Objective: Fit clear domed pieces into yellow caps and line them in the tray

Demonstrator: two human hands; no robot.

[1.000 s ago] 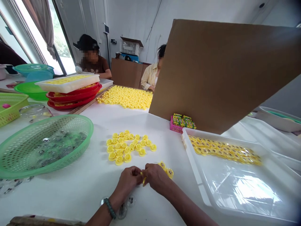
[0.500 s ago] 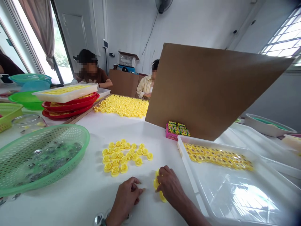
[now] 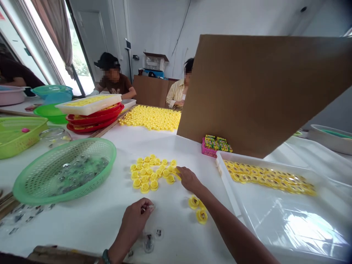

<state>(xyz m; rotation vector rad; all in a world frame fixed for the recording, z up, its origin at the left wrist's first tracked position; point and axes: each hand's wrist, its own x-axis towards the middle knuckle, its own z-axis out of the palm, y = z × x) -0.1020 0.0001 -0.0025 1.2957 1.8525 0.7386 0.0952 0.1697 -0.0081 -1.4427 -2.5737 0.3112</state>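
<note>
My left hand (image 3: 137, 217) is closed in a pinch over the white table, a small clear piece (image 3: 152, 208) just showing at its fingertips. My right hand (image 3: 188, 179) reaches to the right edge of a cluster of small yellow hat-shaped pieces (image 3: 145, 179). Its fingers are closed on one yellow piece (image 3: 179, 176), partly hidden by them. Under my right forearm lie a few yellow pieces with dark printed centres (image 3: 201, 216). Clear discs with dark prints (image 3: 149, 242) lie by my left wrist.
A green basket (image 3: 23, 183) of clear discs stands left. At right, a white tray (image 3: 231, 198) holds rows of yellow pieces. A cardboard sheet (image 3: 247, 91) leans behind a pink basket (image 3: 209, 151) of small packets. Stacked red trays (image 3: 93, 126) stand back left; two people sit beyond.
My right hand has moved away from the nearer yellow pieces, forward and left to the cluster, uncovering their dark centres. My left hand has stayed low, still pinched. The view has shifted.
</note>
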